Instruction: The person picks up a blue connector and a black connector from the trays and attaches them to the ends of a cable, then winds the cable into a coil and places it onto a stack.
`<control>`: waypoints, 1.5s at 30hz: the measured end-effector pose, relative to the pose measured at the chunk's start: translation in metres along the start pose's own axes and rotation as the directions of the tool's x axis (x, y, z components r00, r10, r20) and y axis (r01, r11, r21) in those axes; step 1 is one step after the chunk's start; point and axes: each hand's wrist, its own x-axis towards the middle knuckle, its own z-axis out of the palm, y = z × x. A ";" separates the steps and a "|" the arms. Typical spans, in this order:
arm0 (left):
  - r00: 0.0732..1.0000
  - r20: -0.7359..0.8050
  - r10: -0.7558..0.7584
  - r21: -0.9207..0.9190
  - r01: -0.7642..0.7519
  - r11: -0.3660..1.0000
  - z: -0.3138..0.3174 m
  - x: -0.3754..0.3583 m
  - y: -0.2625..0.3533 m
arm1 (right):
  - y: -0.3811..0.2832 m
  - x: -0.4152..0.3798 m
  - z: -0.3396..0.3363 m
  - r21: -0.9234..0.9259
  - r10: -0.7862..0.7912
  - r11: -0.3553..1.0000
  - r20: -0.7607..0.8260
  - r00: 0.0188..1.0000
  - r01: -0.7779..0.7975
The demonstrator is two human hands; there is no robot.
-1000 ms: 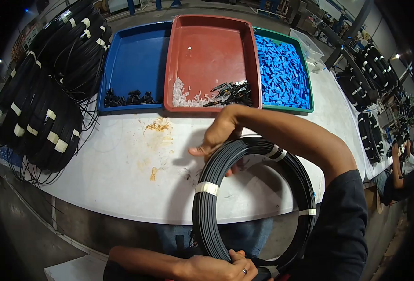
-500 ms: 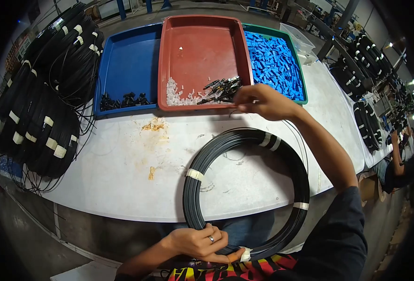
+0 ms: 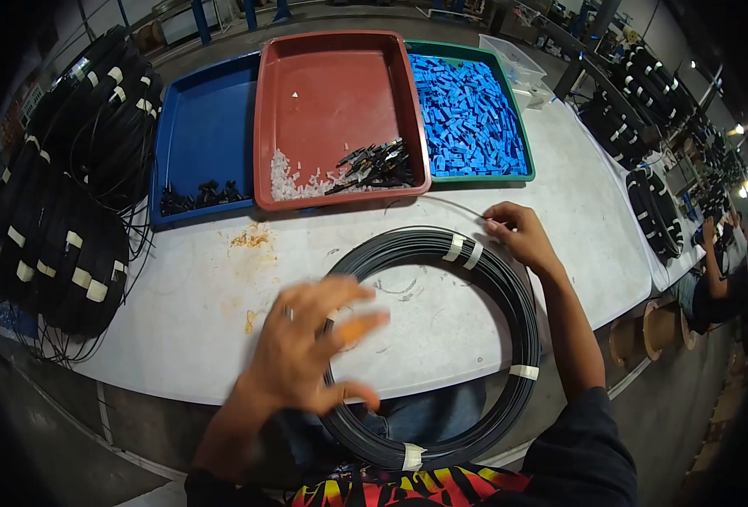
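Observation:
A coil of black cable [image 3: 522, 325], bound with whitish tape bands, lies partly on the white table [image 3: 188, 338] and overhangs its front edge. My right hand [image 3: 518, 235] pinches a loose cable end just beyond the coil's upper right. Over the left side of the coil, my left hand [image 3: 311, 342] is blurred, its fingers spread and nothing seen in them. Part of the coil is hidden behind it.
Across the back stand a blue tray [image 3: 209, 118] with black parts, a red tray [image 3: 336, 84] with clear and black pieces, and a green-rimmed tray [image 3: 526, 165] of blue pieces. Cable coils [image 3: 44, 245] are stacked left. Another person's arm [image 3: 715, 262] shows far right.
My left hand has let go of the coil's lower edge, risen and opened. My right hand has moved from the red tray's corner down and right with the cable end. The view has shifted.

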 end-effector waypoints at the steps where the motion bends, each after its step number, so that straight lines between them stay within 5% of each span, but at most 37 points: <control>1: 0.999 -0.003 -0.046 -0.015 0.046 0.999 0.003 0.013 -0.008 | -0.012 0.003 0.001 0.092 0.023 0.995 0.113 0.993 -0.034; 6: 0.985 0.133 -0.109 -0.087 0.122 0.989 0.037 0.074 -0.041 | -0.033 0.017 0.021 0.365 0.019 0.911 0.425 0.905 -0.191; 11: 0.922 0.375 -0.098 -0.018 0.113 0.993 0.071 0.095 -0.077 | -0.040 0.011 0.029 0.414 -0.158 0.910 0.405 0.901 -0.026; 13: 0.754 0.589 -0.290 -0.073 0.408 0.910 0.069 0.099 -0.079 | -0.038 0.004 0.023 0.420 -0.196 0.907 0.395 0.897 0.013; 15: 0.740 0.594 -0.314 -0.058 0.429 0.901 0.057 0.097 -0.075 | -0.037 -0.013 0.012 0.401 -0.126 0.916 0.274 0.953 0.006; 22: 0.880 0.281 -0.384 0.100 0.372 0.923 0.028 0.028 -0.095 | -0.002 -0.121 -0.019 0.240 -0.052 0.970 0.020 0.998 0.046; 24: 0.890 0.193 -0.413 -0.183 0.446 0.876 0.024 0.013 -0.102 | 0.014 -0.144 -0.013 0.260 -0.025 0.965 -0.057 0.998 0.039; 30: 0.866 0.087 -0.492 -0.219 0.498 0.839 0.025 -0.001 -0.096 | 0.005 -0.127 -0.021 0.180 0.005 0.983 -0.176 0.984 0.027; 33: 0.873 0.059 -0.484 -0.184 0.486 0.854 0.026 -0.008 -0.098 | 0.007 -0.086 -0.029 -0.068 -0.171 0.985 -0.235 0.957 0.159; 35: 0.883 0.053 -0.465 -0.156 0.468 0.870 0.028 -0.009 -0.099 | 0.001 -0.058 -0.027 -0.172 -0.253 0.958 -0.139 0.957 0.228; 38: 0.899 -0.042 -0.436 -0.082 0.432 0.898 0.027 -0.013 -0.099 | -0.011 -0.029 -0.007 -0.074 -0.198 0.978 -0.060 0.978 0.194; 40: 0.935 -0.044 -0.353 0.156 0.355 0.922 0.023 -0.017 -0.100 | -0.008 -0.018 0.001 -0.105 -0.283 0.954 -0.009 0.959 0.280; 43: 0.940 0.001 -0.341 0.141 0.337 0.931 0.013 -0.025 -0.094 | -0.011 -0.025 -0.010 -0.139 -0.156 0.976 0.091 0.984 0.167; 45: 0.911 0.035 -0.412 0.055 0.409 0.911 0.003 -0.026 -0.077 | -0.010 -0.039 -0.025 -0.181 -0.227 0.953 0.100 0.969 0.242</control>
